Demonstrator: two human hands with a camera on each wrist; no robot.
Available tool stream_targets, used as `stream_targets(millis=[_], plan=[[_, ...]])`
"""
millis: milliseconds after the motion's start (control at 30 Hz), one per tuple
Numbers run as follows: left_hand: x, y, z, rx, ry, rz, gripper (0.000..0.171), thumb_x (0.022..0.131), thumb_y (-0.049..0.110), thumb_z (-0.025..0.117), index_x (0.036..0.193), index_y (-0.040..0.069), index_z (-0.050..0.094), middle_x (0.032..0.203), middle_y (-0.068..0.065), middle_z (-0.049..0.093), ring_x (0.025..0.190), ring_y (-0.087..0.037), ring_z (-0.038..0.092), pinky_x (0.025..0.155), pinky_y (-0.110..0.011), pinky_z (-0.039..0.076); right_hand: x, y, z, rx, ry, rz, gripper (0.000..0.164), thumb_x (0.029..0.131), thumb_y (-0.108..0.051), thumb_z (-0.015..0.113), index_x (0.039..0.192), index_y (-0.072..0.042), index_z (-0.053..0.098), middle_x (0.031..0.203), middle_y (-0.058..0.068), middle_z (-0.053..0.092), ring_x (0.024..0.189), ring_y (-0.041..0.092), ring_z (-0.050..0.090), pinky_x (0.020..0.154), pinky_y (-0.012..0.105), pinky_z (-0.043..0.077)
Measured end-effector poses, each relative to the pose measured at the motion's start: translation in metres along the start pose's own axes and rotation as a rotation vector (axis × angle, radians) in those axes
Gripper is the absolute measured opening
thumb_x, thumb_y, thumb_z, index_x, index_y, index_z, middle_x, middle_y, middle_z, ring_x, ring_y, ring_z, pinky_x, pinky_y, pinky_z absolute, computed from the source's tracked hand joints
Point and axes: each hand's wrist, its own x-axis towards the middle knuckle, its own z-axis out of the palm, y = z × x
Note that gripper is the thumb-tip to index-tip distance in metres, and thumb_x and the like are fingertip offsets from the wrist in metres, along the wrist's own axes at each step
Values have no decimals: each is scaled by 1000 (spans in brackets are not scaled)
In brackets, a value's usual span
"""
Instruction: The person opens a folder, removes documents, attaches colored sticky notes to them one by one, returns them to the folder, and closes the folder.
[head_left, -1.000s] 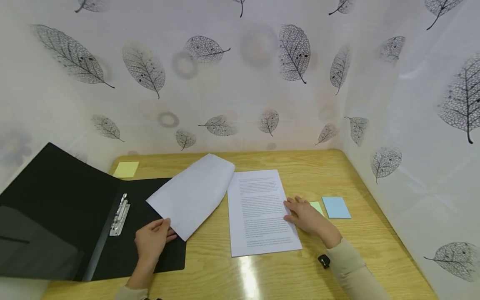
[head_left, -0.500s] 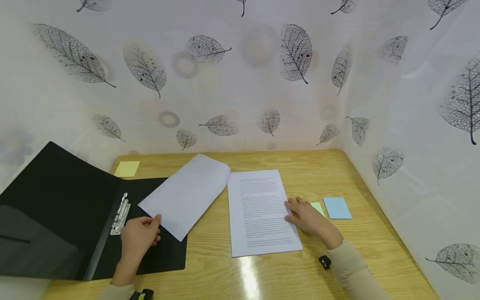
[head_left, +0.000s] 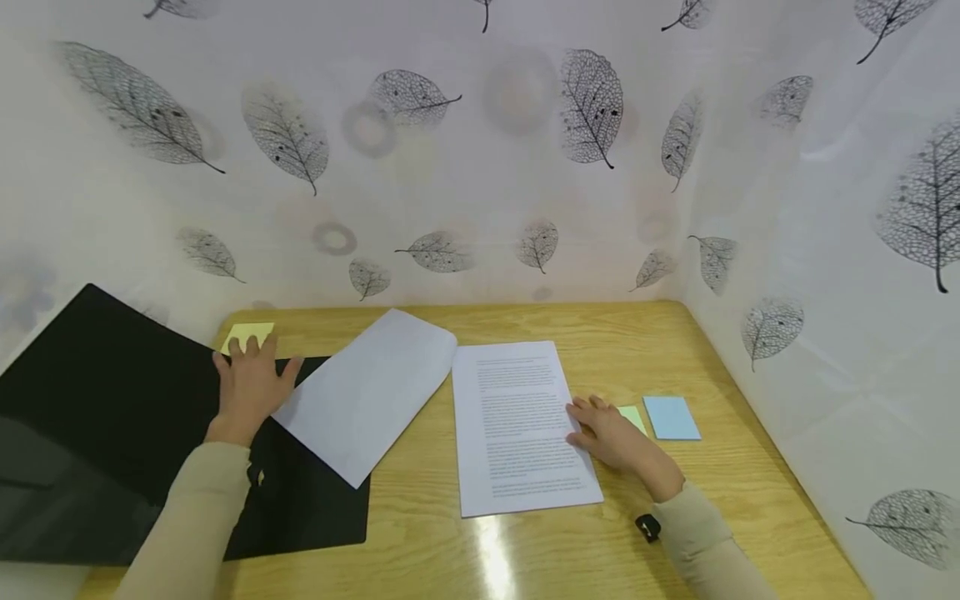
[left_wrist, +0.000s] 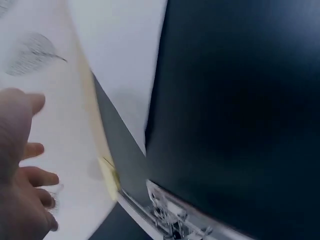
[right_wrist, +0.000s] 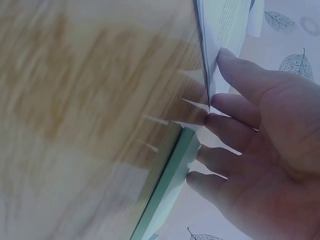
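My left hand (head_left: 251, 387) reaches over the open black binder (head_left: 322, 512), fingers spread, near the binder's far edge. It holds nothing. In the left wrist view, the binder's metal clip (left_wrist: 172, 215) shows below and right of the left hand (left_wrist: 22, 175); the hand and sleeve hide it in the head view. A blank-faced white sheet (head_left: 367, 400) lies across the binder's right part, its far right corner curling up. My right hand (head_left: 611, 437) rests at the right edge of a stack of printed pages (head_left: 521, 429), thumb on top and fingertips along the side.
A yellow sticky note pad (head_left: 255, 328) lies behind the binder, just beyond my left fingertips. Right of the pages are a green sticky pad (head_left: 634, 418), partly behind my right hand, and a blue one (head_left: 671, 418). A leaf-patterned curtain (head_left: 480, 183) surrounds the wooden table (head_left: 420, 550).
My left hand has let go of the white sheet, which settled slightly leftward on the binder, then moved left and away to the binder's far edge. The right hand stays at the pages.
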Motion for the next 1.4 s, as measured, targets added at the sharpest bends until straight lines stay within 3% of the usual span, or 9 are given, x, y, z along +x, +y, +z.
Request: stream_targets(millis=[100, 300, 667, 833, 900, 1000, 1100, 1300, 1400], plan=[[17, -16, -1, 96, -116, 2, 82, 110, 50, 48, 157, -15, 30, 150, -56, 27, 143, -78, 14, 114, -89, 5, 1, -1, 0, 5, -1, 4, 58, 106, -26, 65, 153, 4, 50, 160, 29, 45, 149, 61, 33, 116, 73, 37], [37, -37, 1, 150, -269, -25, 94, 109, 62, 33, 158, -18, 22, 152, -57, 21, 145, -78, 6, 114, -88, 1, 2, 0, 1, -5, -1, 13, 58, 106, -26, 66, 153, 4, 50, 160, 28, 45, 149, 61, 33, 115, 72, 38], [38, -47, 14, 164, -356, -94, 102, 108, 69, 19, 155, -21, 25, 149, -60, 20, 147, -75, 2, 115, -86, -4, -7, -5, -2, -7, -11, -4, 56, 105, -24, 66, 150, 8, 52, 157, 32, 48, 147, 63, 35, 114, 74, 37], [42, -37, 19, 170, -362, -101, 100, 109, 66, 18, 153, -23, 26, 151, -58, 20, 148, -72, 6, 117, -85, -3, -5, -6, -3, -21, 6, -21, 56, 106, -24, 65, 150, 8, 53, 156, 32, 48, 145, 64, 37, 112, 73, 40], [46, -33, 21, 184, -335, -86, 96, 110, 63, 21, 151, -23, 32, 149, -57, 28, 149, -70, 13, 118, -84, 1, -2, -5, -3, -28, 20, -25, 55, 105, -24, 66, 149, 8, 53, 155, 32, 49, 145, 63, 38, 112, 73, 40], [53, -30, 23, 203, -277, -69, 83, 112, 54, 32, 144, -23, 41, 141, -53, 44, 143, -69, 28, 119, -83, 10, -2, -3, -2, -36, 33, -27, 56, 105, -24, 67, 149, 7, 53, 155, 31, 50, 144, 63, 39, 112, 73, 40], [58, -33, 22, 187, -237, -69, 72, 112, 43, 39, 144, -21, 41, 134, -54, 47, 132, -71, 37, 115, -82, 22, -1, 0, -1, -43, 35, -34, 56, 105, -25, 66, 150, 6, 53, 156, 31, 49, 145, 62, 39, 113, 72, 41], [63, -40, 23, 128, -308, -85, 70, 112, 39, 38, 152, -18, 31, 132, -58, 39, 126, -75, 39, 105, -79, 34, -2, 1, -1, -40, 47, -57, 55, 105, -23, 67, 149, 8, 54, 154, 32, 50, 142, 65, 41, 110, 73, 43], [64, -41, 27, 131, -284, -80, 66, 111, 36, 42, 152, -15, 35, 129, -56, 44, 120, -73, 46, 99, -76, 39, -1, 2, -1, -36, 52, -59, 55, 105, -22, 66, 148, 8, 54, 154, 33, 50, 142, 65, 40, 110, 74, 42]])
